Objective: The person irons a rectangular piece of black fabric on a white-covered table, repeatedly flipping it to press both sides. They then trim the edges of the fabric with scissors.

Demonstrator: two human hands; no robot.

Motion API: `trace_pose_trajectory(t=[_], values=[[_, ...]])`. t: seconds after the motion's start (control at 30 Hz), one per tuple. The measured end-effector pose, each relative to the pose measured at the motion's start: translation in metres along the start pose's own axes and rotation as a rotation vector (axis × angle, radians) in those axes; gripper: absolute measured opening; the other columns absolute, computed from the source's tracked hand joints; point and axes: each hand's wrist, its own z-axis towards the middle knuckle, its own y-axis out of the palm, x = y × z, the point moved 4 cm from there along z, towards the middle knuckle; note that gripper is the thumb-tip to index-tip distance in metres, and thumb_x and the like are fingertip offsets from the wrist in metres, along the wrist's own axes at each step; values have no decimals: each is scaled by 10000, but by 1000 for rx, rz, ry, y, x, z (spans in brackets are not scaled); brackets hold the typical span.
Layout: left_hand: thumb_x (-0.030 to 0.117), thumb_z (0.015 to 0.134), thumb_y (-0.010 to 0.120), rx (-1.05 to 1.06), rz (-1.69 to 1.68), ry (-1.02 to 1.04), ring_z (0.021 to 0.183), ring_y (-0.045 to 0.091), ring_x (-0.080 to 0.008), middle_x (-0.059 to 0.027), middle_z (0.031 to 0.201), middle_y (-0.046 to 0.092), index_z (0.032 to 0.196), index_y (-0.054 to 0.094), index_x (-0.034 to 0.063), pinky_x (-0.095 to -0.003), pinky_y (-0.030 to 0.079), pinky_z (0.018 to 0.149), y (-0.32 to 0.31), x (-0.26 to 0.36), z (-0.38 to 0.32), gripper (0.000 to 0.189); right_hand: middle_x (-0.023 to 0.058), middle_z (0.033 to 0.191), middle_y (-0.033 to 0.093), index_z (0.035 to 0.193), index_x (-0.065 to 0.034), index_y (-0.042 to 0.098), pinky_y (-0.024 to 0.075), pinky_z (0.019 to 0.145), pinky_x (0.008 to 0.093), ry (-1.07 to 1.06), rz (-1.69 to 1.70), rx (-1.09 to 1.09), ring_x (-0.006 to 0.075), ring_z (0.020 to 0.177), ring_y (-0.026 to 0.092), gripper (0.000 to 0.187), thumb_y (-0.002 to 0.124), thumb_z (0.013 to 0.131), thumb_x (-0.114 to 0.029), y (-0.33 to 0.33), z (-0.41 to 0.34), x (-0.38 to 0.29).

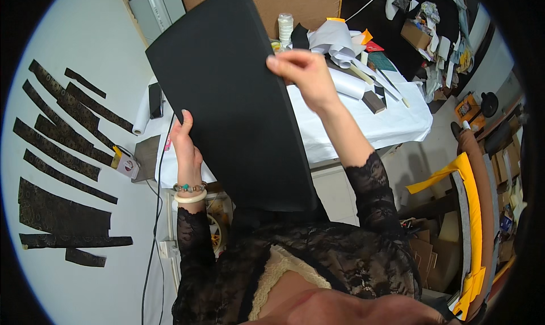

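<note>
A large flat black panel (pixel 232 101), smooth and with rounded lower corners, is held up before my chest, above the near side of the table. My left hand (pixel 186 144) grips its left edge, with the thumb on the near face and the fingers partly hidden. At the upper right edge, my right hand (pixel 307 74) pinches the panel between thumb and fingers. The panel blocks the view of the table's middle. What it is made of cannot be told.
White paper covers the table (pixel 374 120). It bears paper rolls (pixel 347 83), a dark block (pixel 373 102), stacked white tubs (pixel 285 27) and a phone (pixel 156 101). Dark patterned strips (pixel 59 148) hang on the left wall. A black cable (pixel 158 197) hangs beside my left arm. Yellow-edged material rolls (pixel 472 210) stand right.
</note>
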Motion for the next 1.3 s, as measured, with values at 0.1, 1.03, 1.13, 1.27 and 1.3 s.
trace_pose_trajectory(t=[0.1, 1.03, 1.13, 1.27, 1.3], values=[[279, 1026, 637, 27, -22, 31, 1096, 662, -214, -137, 1212, 694, 1237, 645, -49, -326, 512, 962, 1, 2, -8, 390, 3, 789, 704, 909, -4, 782, 476, 657, 233, -100, -30, 13, 61, 710, 597, 273, 789, 914, -277, 5, 39, -8], [410, 1009, 653, -243, 87, 96, 683, 598, -62, -13, 787, 694, 848, 745, 5, -215, 472, 628, 120, 97, 47, 446, 100, 1275, 658, 1377, -3, 549, 522, 949, 300, 57, 338, 224, 167, 1107, 645, 431, 533, 1076, -311, -41, -57, 115], [407, 1020, 634, -258, 73, 79, 674, 585, -68, -4, 772, 675, 810, 721, 28, -230, 471, 640, 121, 94, 46, 442, 95, 1270, 662, 1369, -5, 557, 521, 947, 296, 56, 356, 222, 165, 1105, 646, 417, 537, 1076, -301, -44, -61, 121], [416, 1041, 598, -321, 22, 125, 641, 488, -43, 46, 734, 602, 743, 651, 60, -232, 422, 629, 100, 89, 57, 467, 88, 1261, 668, 1366, -9, 561, 518, 951, 292, 39, 378, 213, 160, 1103, 646, 407, 544, 1074, -290, -39, -60, 123], [417, 1049, 583, -265, 73, 191, 629, 449, -35, 61, 712, 566, 714, 621, 73, -231, 389, 605, 103, 90, 53, 482, 86, 1259, 669, 1367, -10, 562, 517, 952, 292, 35, 374, 214, 158, 1104, 646, 405, 545, 1073, -288, -40, -60, 122]])
